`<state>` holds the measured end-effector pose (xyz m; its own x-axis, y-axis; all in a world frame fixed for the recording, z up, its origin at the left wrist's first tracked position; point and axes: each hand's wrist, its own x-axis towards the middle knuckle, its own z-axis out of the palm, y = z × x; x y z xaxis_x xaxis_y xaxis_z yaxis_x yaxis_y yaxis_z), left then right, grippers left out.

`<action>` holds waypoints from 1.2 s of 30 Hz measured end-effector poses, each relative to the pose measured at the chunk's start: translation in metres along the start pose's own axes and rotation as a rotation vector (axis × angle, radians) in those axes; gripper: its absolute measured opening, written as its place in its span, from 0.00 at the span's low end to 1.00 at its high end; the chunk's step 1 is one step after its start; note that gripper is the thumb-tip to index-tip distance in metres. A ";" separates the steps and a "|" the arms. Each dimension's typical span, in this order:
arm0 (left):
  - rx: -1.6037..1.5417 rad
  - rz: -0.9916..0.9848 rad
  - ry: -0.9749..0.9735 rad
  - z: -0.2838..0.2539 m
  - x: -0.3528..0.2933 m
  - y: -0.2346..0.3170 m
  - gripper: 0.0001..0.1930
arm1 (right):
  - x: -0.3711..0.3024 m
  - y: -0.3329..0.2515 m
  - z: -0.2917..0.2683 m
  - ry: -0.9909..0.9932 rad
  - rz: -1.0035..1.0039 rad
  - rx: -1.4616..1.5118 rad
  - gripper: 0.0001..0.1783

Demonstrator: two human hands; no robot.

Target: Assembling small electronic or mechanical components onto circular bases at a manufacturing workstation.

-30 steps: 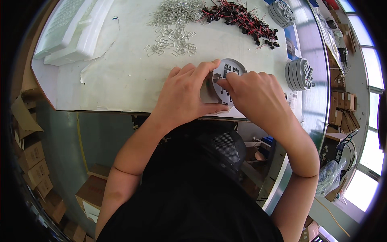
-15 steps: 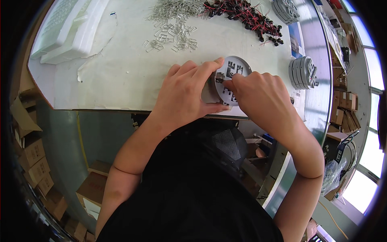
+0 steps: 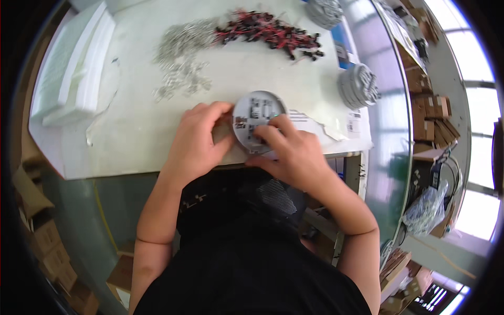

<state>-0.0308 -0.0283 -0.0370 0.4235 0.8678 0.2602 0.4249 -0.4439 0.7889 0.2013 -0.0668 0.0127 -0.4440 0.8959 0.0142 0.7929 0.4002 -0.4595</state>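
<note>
A round grey plastic housing [image 3: 245, 113] with a raised rim and several dark slots and fittings in its face lies at the table's front edge. At its left rim are the index fingertip and thumb of my left hand [image 3: 195, 143], closed against it. My right hand [image 3: 296, 152] grips the lower right of the housing: bent fingers reach over its face and the thumb is at the near rim. Slight blur and the right fingers hide part of the face, so I cannot make out any small part under the fingertips.
Bent metal wire pieces [image 3: 184, 52] are heaped beyond my left hand. Black parts with red wires [image 3: 268, 32] lie at the back. Stacked grey housings [image 3: 358, 86] stand on the right, with another stack [image 3: 324, 13] behind. White foam trays [image 3: 79, 68] sit far left.
The view has shifted, so the table's contents appear farther left. The housing now lies flatter, and my right fingers have gone from a pinch at its middle to a spread over its lower right.
</note>
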 end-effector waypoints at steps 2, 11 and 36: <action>-0.179 -0.075 0.057 0.011 0.004 -0.002 0.21 | -0.001 0.001 0.012 0.214 -0.106 -0.086 0.28; -0.064 0.042 0.217 0.003 0.012 0.025 0.09 | -0.032 0.101 -0.081 1.086 0.287 -0.171 0.23; 0.020 0.046 0.218 0.009 -0.006 -0.006 0.15 | -0.028 0.211 -0.135 0.382 0.835 -0.286 0.26</action>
<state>-0.0293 -0.0327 -0.0483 0.2611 0.8732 0.4115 0.4254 -0.4868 0.7629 0.4373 0.0184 0.0355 0.4360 0.8952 0.0921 0.8858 -0.4089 -0.2195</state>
